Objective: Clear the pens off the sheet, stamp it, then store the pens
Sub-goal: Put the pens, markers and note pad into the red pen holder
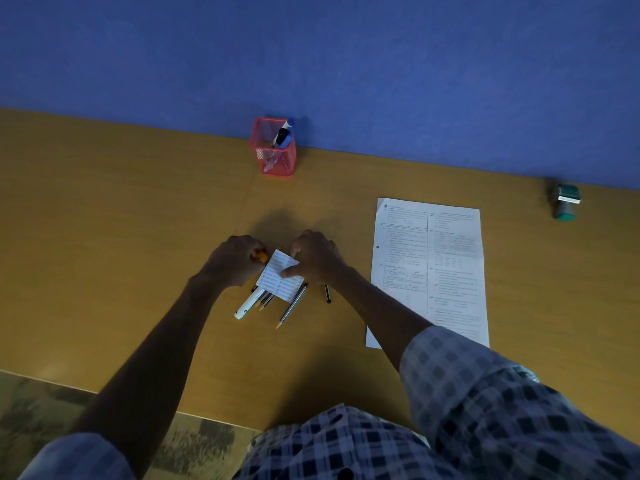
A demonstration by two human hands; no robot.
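Several pens and pencils (266,301) lie in a loose pile at mid-table, partly under a small printed sheet (278,278). A white marker (247,304) and a grey pencil (292,306) stick out toward me; a black pen (327,294) lies just right of the pile. My left hand (233,259) is closed around an orange-tipped pen (262,255) at the sheet's left edge. My right hand (313,256) pinches the sheet's right side. A green stamp (565,201) stands far right near the wall. A red mesh pen holder (273,147) with markers stands at the back.
A large printed page (429,271) lies flat to the right of my hands. The blue wall (346,64) runs along the table's far edge. The table's near edge (104,393) meets patterned floor at lower left.
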